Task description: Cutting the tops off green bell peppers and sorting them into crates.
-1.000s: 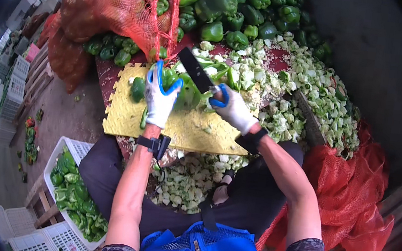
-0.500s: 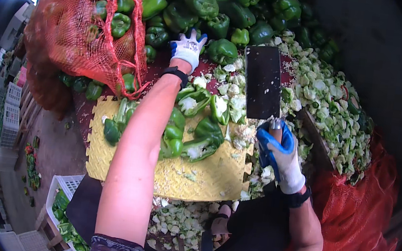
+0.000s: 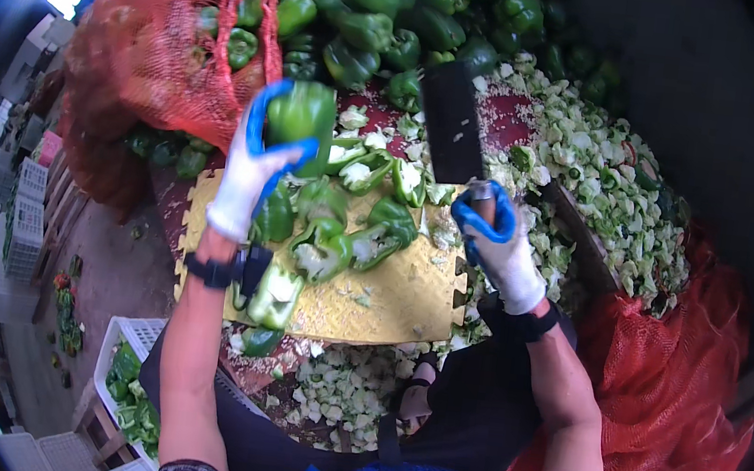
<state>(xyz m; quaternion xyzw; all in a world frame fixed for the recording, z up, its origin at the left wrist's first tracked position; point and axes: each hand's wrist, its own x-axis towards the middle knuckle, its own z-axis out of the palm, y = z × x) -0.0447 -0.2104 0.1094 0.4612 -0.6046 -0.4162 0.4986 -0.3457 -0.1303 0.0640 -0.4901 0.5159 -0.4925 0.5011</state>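
Observation:
Gloved in white and blue, my left hand (image 3: pixel 261 152) grips a whole green bell pepper (image 3: pixel 301 125) above the left part of a yellow foam mat (image 3: pixel 367 318). My right hand (image 3: pixel 499 240), in a matching glove, is wrapped round the wooden handle of a cleaver (image 3: pixel 453 125), its broad dark blade pointing away from me. On the mat between my hands lie several cut pepper pieces (image 3: pixel 324 253), some with pale insides showing. One opened piece (image 3: pixel 276 297) lies near the mat's front edge, by my left wrist.
A heap of whole green peppers (image 3: pixel 363 29) rises at the back. A red mesh sack (image 3: pixel 166 44) of peppers stands at the far left. Pepper cores and scraps (image 3: pixel 606 187) pile up on the right, beside a wooden board (image 3: pixel 581 236). A white crate (image 3: pixel 138 334) sits at lower left.
My left hand has come back from the heap toward me, now holding a pepper. The cleaver has shifted slightly left and tilted. More pepper pieces show on the mat's left side.

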